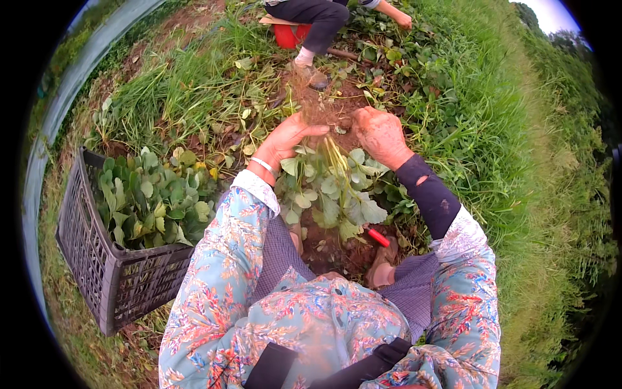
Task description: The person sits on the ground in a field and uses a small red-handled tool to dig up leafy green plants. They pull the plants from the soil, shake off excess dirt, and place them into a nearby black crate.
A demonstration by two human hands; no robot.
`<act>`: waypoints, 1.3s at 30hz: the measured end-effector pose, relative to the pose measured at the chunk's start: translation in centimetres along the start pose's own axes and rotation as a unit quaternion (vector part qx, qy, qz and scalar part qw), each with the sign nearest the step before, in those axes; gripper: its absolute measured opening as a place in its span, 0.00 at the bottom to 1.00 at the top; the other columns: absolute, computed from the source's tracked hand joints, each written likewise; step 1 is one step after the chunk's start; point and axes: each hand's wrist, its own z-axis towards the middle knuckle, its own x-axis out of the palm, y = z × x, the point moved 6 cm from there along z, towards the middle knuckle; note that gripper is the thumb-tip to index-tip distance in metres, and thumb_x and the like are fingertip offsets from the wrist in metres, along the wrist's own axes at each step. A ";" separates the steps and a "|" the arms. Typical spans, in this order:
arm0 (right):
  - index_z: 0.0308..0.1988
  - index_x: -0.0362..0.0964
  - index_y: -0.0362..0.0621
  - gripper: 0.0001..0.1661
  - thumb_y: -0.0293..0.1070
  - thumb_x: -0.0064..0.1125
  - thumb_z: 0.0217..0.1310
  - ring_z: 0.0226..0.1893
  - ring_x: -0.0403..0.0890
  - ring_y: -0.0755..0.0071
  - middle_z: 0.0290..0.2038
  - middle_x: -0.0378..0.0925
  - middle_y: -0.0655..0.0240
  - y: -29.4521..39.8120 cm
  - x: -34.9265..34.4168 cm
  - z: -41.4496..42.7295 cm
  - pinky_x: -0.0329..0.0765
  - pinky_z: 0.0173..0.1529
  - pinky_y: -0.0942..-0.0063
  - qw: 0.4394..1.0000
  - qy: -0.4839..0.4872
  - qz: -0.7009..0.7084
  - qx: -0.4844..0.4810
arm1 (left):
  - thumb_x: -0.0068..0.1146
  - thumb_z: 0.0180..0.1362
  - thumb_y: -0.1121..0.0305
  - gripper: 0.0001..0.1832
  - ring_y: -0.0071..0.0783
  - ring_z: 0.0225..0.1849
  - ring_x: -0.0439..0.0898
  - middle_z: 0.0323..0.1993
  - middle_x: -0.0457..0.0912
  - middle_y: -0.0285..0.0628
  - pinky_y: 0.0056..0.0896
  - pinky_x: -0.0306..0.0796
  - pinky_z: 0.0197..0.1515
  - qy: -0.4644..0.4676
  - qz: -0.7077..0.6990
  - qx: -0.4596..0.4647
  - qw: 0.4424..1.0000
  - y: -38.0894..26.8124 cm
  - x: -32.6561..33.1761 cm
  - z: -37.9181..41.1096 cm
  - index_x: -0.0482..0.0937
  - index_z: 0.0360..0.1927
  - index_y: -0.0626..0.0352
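Observation:
My left hand (pixel 290 136) is closed around a bunch of strawberry plants (pixel 335 187), whose leaves hang down and whose thin brown roots (pixel 318 104) stick up above the thumb. Just right of the roots is my right hand (pixel 378 132), its fingers curled together; whether anything is pinched between them cannot be told. On the soil between my feet, below the leaves, lies a tool with a red handle (pixel 378 238), its far end hidden by the foliage. To my left a black plastic crate (pixel 112 277) holds many leafy plants (pixel 153 199).
Another person (pixel 318 19) sits ahead on a red seat (pixel 290 35), one arm reaching over the plants. A wooden pole (pixel 346 54) lies beside that person's foot. Tall grass (pixel 491 126) stands along the right, and pale sheeting (pixel 73 92) runs along the far left.

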 end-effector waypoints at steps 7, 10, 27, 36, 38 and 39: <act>0.29 0.71 0.42 0.11 0.36 0.49 0.45 0.28 0.75 0.53 0.26 0.74 0.57 -2.3 1.9 0.4 0.71 0.34 0.63 0.965 -0.048 0.156 0.204 | 0.60 0.46 0.70 0.15 0.17 0.30 0.72 0.31 0.76 0.29 0.21 0.64 0.26 -0.011 -0.034 0.025 0.999 -0.4 0.3 0.9 0.73 0.39 0.57; 0.28 0.72 0.42 0.12 0.37 0.48 0.45 0.29 0.75 0.52 0.25 0.74 0.56 -3.2 3.1 -0.5 0.71 0.36 0.64 0.943 -0.070 0.183 0.271 | 0.61 0.45 0.71 0.16 0.17 0.29 0.72 0.30 0.76 0.29 0.20 0.65 0.25 -0.016 -0.029 0.035 0.999 -0.3 0.8 1.2 0.72 0.39 0.57; 0.32 0.74 0.41 0.15 0.41 0.53 0.49 0.30 0.77 0.65 0.28 0.75 0.58 3.4 0.1 -2.7 0.72 0.32 0.71 0.984 0.017 0.166 -0.056 | 0.50 0.53 0.69 0.12 0.15 0.22 0.71 0.30 0.78 0.33 0.16 0.65 0.23 -0.052 -0.056 0.008 0.997 -2.9 -2.3 -2.0 0.75 0.40 0.62; 0.39 0.69 0.31 0.29 0.45 0.60 0.42 0.24 0.71 0.70 0.24 0.73 0.58 5.8 1.8 -2.8 0.68 0.32 0.75 0.825 0.135 0.475 0.274 | 0.61 0.45 0.69 0.13 0.16 0.24 0.70 0.26 0.76 0.29 0.18 0.61 0.23 -0.014 -0.044 -0.014 0.999 -0.9 -1.8 -1.0 0.74 0.35 0.57; 0.37 0.69 0.29 0.27 0.42 0.59 0.41 0.23 0.71 0.70 0.24 0.73 0.59 3.0 4.4 -4.5 0.68 0.32 0.75 0.800 0.072 0.504 0.318 | 0.61 0.45 0.70 0.12 0.16 0.24 0.70 0.28 0.76 0.31 0.17 0.61 0.23 -0.005 -0.040 -0.011 0.999 -1.2 -1.3 -0.6 0.74 0.35 0.58; 0.36 0.69 0.28 0.26 0.41 0.59 0.41 0.23 0.71 0.70 0.24 0.73 0.59 2.3 4.6 -4.8 0.68 0.31 0.75 0.784 0.043 0.519 0.338 | 0.60 0.45 0.71 0.12 0.16 0.24 0.70 0.28 0.77 0.31 0.18 0.62 0.23 -0.042 -0.036 -0.001 0.998 -1.5 -1.9 -0.6 0.74 0.35 0.59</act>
